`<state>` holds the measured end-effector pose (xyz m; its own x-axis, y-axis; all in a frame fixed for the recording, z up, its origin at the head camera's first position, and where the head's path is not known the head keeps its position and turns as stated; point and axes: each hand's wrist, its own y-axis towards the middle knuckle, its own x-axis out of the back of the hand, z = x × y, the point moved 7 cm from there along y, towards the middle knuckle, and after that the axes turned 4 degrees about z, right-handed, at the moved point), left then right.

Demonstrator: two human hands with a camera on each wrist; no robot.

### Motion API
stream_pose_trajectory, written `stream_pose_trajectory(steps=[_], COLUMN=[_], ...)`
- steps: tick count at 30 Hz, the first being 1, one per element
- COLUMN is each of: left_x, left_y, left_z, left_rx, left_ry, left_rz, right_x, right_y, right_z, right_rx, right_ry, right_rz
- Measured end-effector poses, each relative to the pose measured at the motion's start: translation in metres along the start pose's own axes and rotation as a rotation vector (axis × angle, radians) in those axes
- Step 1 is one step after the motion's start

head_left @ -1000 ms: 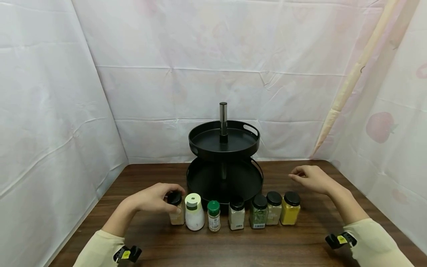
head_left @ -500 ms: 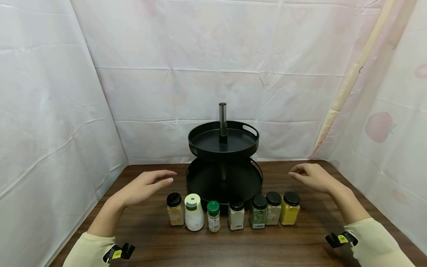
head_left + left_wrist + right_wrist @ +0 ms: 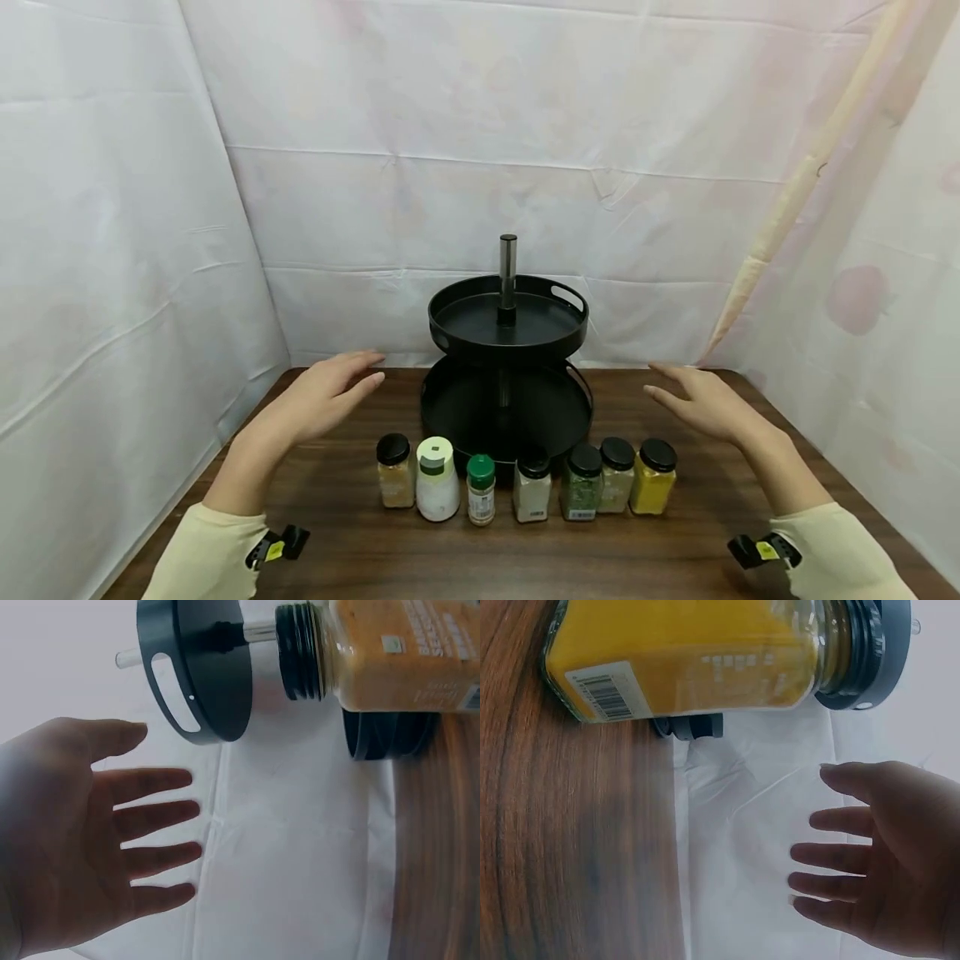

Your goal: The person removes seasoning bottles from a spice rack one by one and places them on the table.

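Observation:
My left hand (image 3: 318, 400) hovers over the table to the left of a black two-tier round tray stand (image 3: 510, 343), fingers extended and holding nothing. On the stand's other side my right hand (image 3: 701, 404) is also raised with straight fingers, nothing in it. The left hand is nearest a black-lidded jar of tan spice (image 3: 405, 656). A jar of yellow spice (image 3: 682, 660) stands closest to the right hand. Between these stand a white bottle with a pale green top (image 3: 438, 492), a green-capped shaker (image 3: 481, 500) and several more black-lidded jars, including one of green herbs (image 3: 582, 492).
The row of containers lines the front of the stand's lower tray (image 3: 442, 417) on a dark wooden table (image 3: 480, 562). White sheeting (image 3: 360, 208) encloses the back and sides. A wrapped pole (image 3: 765, 242) leans at the back right.
My left hand has let go of the tan spice jar and risen up and back from it. My right hand's fingers have straightened. The jars stay where they were.

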<state>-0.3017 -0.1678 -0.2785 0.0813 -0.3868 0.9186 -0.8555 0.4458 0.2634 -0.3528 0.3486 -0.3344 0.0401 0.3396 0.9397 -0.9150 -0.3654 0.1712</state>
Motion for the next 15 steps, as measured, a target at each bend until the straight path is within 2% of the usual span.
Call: stream_pose_trajectory(steps=[3, 7, 15], left_x=[0.002, 0.004, -0.006], left_y=[0.006, 0.012, 0.022], left_z=[0.002, 0.008, 0.022], left_rx=[0.04, 0.083, 0.135], left_ry=[0.069, 0.118, 0.208], left_rz=[-0.023, -0.039, -0.037], right_x=[0.003, 0.005, 0.003], right_y=[0.0, 0.002, 0.002], right_z=[0.001, 0.0, -0.007], right_rx=[-0.009, -0.026, -0.022], right_ry=[-0.038, -0.068, -0.135], right_rz=[-0.009, -0.016, -0.022])
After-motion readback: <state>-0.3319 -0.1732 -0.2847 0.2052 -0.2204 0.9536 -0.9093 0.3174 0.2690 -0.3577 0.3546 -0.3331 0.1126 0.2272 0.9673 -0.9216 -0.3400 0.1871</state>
